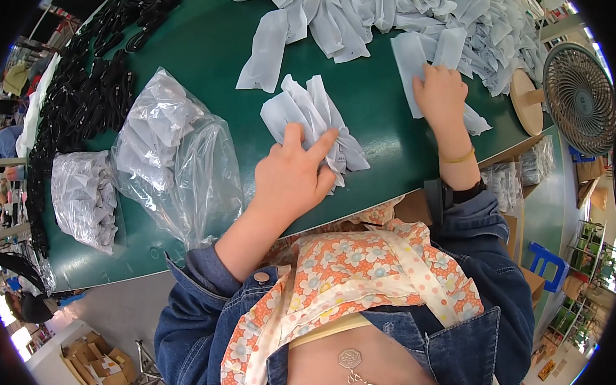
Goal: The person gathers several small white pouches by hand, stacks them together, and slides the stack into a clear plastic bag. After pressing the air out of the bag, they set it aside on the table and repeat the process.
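My left hand (289,172) lies on a small stack of white plastic pouches (286,113), its fingers spread and pressed on top. The pouches are flat, long and slightly fanned, with small dark print on one. To the right, my right hand (444,102) has its fingers bent over a pouch (407,65) at the near edge of a large heap of the same pouches (484,33). Its fingertips look closed on that pouch, though the grip is partly hidden. Another pouch end (477,121) shows beside the wrist.
On the green table (195,41) at left stand a clear bag of pouches (174,158) and a smaller filled bag (84,197). Black coiled cables (101,99) pile up behind them. A fan (579,98) with a round wooden disc (526,104) is at right.
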{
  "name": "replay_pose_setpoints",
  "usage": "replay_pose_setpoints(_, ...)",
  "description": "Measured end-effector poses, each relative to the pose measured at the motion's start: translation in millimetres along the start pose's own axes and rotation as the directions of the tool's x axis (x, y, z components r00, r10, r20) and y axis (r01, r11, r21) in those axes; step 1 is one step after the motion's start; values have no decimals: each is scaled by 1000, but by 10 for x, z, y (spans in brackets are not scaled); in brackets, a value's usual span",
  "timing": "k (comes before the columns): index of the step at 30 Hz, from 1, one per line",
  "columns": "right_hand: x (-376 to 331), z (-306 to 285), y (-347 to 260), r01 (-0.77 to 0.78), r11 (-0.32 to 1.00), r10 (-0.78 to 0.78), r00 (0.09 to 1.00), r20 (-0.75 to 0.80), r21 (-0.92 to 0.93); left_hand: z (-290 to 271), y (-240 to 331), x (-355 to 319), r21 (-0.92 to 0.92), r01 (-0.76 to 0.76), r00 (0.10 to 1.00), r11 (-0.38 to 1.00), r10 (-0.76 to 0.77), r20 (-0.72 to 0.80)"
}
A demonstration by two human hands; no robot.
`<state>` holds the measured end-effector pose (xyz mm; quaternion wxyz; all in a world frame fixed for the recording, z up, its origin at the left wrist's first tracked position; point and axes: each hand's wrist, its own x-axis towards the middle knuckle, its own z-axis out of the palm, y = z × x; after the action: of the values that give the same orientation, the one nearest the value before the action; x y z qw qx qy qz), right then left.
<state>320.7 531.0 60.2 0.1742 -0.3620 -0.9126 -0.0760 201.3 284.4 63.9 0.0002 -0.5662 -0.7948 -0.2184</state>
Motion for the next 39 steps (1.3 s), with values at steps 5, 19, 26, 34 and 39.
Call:
replay_pose_setpoints(5,-226,-63,-287,182,917,-199,980,11,356,-12,-6,-8,8,3,1000,1000,-3,3)
replay_pose_setpoints(19,-490,-471,-1028,66,840,-310,873,376,539,-56,-246,-331,-683,181,972,708,-233,16)
replay_pose_setpoints(26,-478,-482,-1071,322,829,-513,762,395,457,-273,-364,-324,-593,213,935,777,14,354)
replay_pose_setpoints(34,-507,-421,-780,612,532,-789,609,81,586,-97,-307,-125,-120,-121,993,985,121,-13)
replay_pose_setpoints(39,-485,-395,-744,586,557,-755,653,66,588,19,-313,-97,-296,-110,993,949,120,18)
